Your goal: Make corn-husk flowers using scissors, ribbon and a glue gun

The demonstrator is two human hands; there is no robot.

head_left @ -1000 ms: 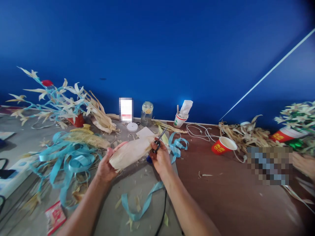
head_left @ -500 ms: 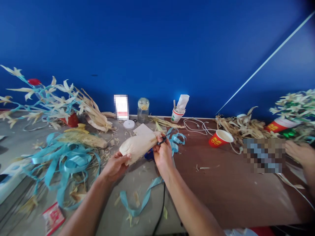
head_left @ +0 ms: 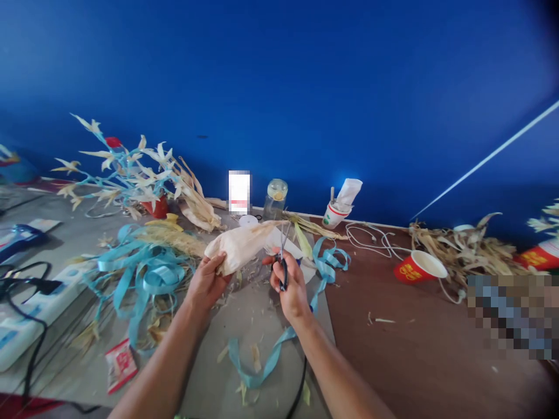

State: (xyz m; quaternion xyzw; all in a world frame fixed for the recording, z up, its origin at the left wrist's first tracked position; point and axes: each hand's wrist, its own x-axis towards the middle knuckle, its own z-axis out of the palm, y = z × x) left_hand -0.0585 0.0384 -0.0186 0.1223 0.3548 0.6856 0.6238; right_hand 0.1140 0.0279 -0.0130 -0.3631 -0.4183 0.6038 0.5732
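1. Your left hand (head_left: 212,279) is gripping the wide end of the corn husk (head_left: 242,247), thumb and fingers clamping on it from opposite sides, much as they were half a second ago.
2. The husk is hanging above the middle of the grey table (head_left: 209,378), its narrow end now pointing toward the back edge and the seam with the brown table (head_left: 393,366).
3. Your right hand (head_left: 289,285) is no longer pinching that narrow end; its fingers are closing around the handles of the scissors (head_left: 285,272).
4. The blades, slanting to the right earlier, are now standing nearly upright beside the husk's tip; whether they are touching it you cannot tell from here.
5. Loose blue ribbon (head_left: 163,276) is still lying along the grey table's left side, and the red paper cup (head_left: 406,269) is still standing near the brown table's back edge.
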